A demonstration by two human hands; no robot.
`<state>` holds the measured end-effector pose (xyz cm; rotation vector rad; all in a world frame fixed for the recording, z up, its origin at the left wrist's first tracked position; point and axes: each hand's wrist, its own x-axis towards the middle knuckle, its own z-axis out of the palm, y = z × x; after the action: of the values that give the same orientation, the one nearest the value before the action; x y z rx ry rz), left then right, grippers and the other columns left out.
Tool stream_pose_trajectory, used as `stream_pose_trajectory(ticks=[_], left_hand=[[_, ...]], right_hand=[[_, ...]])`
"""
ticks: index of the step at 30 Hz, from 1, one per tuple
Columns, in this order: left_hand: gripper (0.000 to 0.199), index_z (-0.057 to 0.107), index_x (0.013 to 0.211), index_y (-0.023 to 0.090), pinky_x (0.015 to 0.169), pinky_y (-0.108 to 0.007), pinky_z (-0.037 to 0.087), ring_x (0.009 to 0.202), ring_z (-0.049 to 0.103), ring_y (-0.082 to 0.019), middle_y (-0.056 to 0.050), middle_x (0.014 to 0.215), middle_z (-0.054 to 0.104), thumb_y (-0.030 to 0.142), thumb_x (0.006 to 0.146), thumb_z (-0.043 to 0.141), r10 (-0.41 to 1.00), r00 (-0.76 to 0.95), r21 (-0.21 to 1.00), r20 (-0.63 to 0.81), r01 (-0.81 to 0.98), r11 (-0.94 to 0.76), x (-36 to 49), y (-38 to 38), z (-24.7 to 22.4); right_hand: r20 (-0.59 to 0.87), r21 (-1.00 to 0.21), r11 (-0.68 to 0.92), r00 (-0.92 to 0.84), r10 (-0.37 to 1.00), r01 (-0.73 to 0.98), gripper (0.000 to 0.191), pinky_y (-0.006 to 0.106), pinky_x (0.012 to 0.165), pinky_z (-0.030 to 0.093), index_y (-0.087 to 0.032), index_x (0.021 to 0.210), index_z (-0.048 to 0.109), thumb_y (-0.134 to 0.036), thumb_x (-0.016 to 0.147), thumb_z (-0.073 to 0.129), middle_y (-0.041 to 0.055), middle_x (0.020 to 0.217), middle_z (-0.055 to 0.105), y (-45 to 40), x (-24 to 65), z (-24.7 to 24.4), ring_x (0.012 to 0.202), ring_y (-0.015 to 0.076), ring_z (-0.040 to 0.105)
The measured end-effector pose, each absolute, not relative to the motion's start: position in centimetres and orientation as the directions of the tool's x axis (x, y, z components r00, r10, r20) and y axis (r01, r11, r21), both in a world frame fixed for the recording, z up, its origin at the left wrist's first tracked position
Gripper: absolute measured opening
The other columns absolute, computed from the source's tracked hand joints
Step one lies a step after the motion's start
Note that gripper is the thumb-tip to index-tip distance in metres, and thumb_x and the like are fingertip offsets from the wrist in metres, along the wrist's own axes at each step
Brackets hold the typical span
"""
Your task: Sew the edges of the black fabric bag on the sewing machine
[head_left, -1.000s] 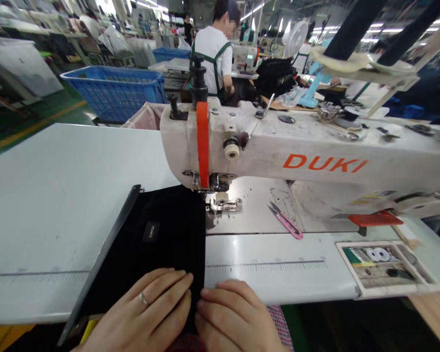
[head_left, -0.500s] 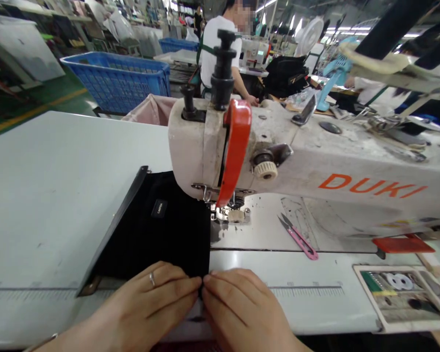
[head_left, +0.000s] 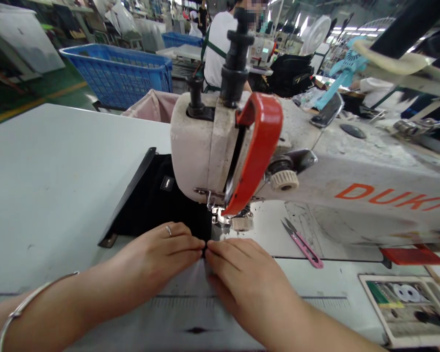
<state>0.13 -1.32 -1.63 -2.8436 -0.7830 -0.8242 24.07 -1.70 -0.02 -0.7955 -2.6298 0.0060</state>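
Head view. Left hand (head_left: pixel 157 249), ringed, and right hand (head_left: pixel 245 271), at 6 o'clock in the frame: fingers pressed together, fingertips meeting and pinching the near edge of a black fabric piece (head_left: pixel 161 210). The fabric lies flat on the sewing table (head_left: pixel 58 171), at 11 o'clock from the hands, its right edge beside the presser foot (head_left: pixel 220 215). It carries a small label (head_left: pixel 166 183), with a stiffer-looking dark strip (head_left: pixel 130 195) along its left side. Handling, judged: light, limp, possibly slippery; best held flat at the near edge. Also listed: white DUKI sewing machine (head_left: pixel 201 142) at 12 o'clock; pink thread snips (head_left: pixel 302 243) at 3 o'clock from the hands.
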Motion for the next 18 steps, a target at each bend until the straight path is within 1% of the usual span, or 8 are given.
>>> stream_pose_trajectory(ticks=[2, 5, 7, 10, 13, 14, 16, 18], left_hand=[[0.024, 0.057, 0.114, 0.014, 0.103, -0.032, 0.041, 0.103, 0.06, -0.014, 0.002, 0.117, 0.068, 0.013, 0.102, 0.036, 0.407, 0.727, 0.013, 0.552, 0.481, -0.877, 0.1, -0.5, -1.5], [0.028, 0.058, 0.111, 0.013, 0.098, -0.028, 0.044, 0.101, 0.062, -0.013, 0.001, 0.111, 0.07, 0.01, 0.103, 0.031, 0.387, 0.745, -0.099, 0.544, 0.514, -0.852, -0.1, 0.7, -1.3], [0.029, 0.059, 0.115, 0.013, 0.098, -0.028, 0.046, 0.105, 0.062, -0.014, 0.0, 0.114, 0.07, 0.009, 0.102, 0.034, 0.405, 0.743, -0.088, 0.533, 0.525, -0.846, -0.3, 1.4, -1.3], [0.029, 0.062, 0.115, 0.013, 0.103, -0.027, 0.047, 0.109, 0.06, -0.013, -0.001, 0.115, 0.068, 0.011, 0.102, 0.036, 0.429, 0.724, -0.057, 0.541, 0.54, -0.84, -0.5, 2.3, -1.2], [0.03, 0.065, 0.108, 0.014, 0.104, -0.024, 0.047, 0.109, 0.062, -0.01, 0.0, 0.109, 0.069, 0.013, 0.103, 0.036, 0.463, 0.686, -0.05, 0.561, 0.586, -0.809, -0.3, 3.2, -0.8], [0.03, 0.066, 0.106, 0.015, 0.103, -0.023, 0.048, 0.107, 0.063, -0.009, 0.001, 0.106, 0.07, 0.014, 0.103, 0.036, 0.454, 0.683, -0.054, 0.572, 0.584, -0.81, -0.3, 3.5, -0.8], [0.028, 0.065, 0.106, 0.017, 0.102, -0.027, 0.05, 0.108, 0.064, -0.01, 0.002, 0.107, 0.071, 0.013, 0.102, 0.038, 0.465, 0.68, -0.053, 0.567, 0.593, -0.803, -0.3, 4.3, -0.9], [0.028, 0.065, 0.107, 0.017, 0.098, -0.034, 0.053, 0.107, 0.065, -0.015, 0.0, 0.11, 0.071, 0.014, 0.101, 0.038, 0.483, 0.671, -0.05, 0.562, 0.61, -0.791, -0.4, 5.0, -1.3]], right_hand=[[0.327, -0.097, 0.834, -0.774, 0.542, 0.543, 0.025, 0.038, 0.084, 0.056, -0.015, 0.117, 0.061, -0.022, 0.092, 0.058, 0.0033, 0.114, 0.065, -1.0, 24.0, 0.2, 0.099, 0.0199, 0.058], [0.314, -0.055, 0.814, -0.764, 0.563, 0.578, 0.029, 0.04, 0.077, 0.055, -0.015, 0.119, 0.06, -0.022, 0.091, 0.059, 0.0035, 0.104, 0.064, 0.1, 23.8, 0.3, 0.09, 0.0205, 0.058], [0.317, -0.032, 0.805, -0.757, 0.571, 0.593, 0.031, 0.041, 0.076, 0.056, -0.015, 0.121, 0.06, -0.023, 0.091, 0.058, 0.0039, 0.102, 0.063, 0.7, 23.7, 0.2, 0.088, 0.0213, 0.057], [0.347, -0.045, 0.795, -0.736, 0.581, 0.606, 0.032, 0.044, 0.08, 0.057, -0.013, 0.122, 0.059, -0.023, 0.093, 0.053, 0.0062, 0.102, 0.062, 1.3, 23.5, -0.2, 0.095, 0.0245, 0.057], [0.354, -0.08, 0.776, -0.71, 0.609, 0.626, 0.034, 0.047, 0.082, 0.059, -0.013, 0.125, 0.058, -0.023, 0.094, 0.051, 0.0081, 0.108, 0.063, 1.6, 23.4, -0.6, 0.098, 0.0263, 0.058], [0.355, -0.088, 0.77, -0.702, 0.617, 0.632, 0.033, 0.047, 0.081, 0.059, -0.013, 0.124, 0.059, -0.023, 0.094, 0.05, 0.0082, 0.108, 0.064, 1.7, 23.4, -0.8, 0.097, 0.0264, 0.059], [0.363, -0.095, 0.76, -0.689, 0.627, 0.642, 0.031, 0.047, 0.079, 0.059, -0.014, 0.121, 0.062, -0.023, 0.095, 0.049, 0.0078, 0.103, 0.065, 1.8, 23.3, -1.0, 0.093, 0.0262, 0.06], [0.381, -0.094, 0.758, -0.681, 0.626, 0.645, 0.03, 0.046, 0.078, 0.059, -0.015, 0.12, 0.064, -0.023, 0.094, 0.05, 0.008, 0.102, 0.066, 2.0, 23.3, -1.3, 0.093, 0.0262, 0.061]])
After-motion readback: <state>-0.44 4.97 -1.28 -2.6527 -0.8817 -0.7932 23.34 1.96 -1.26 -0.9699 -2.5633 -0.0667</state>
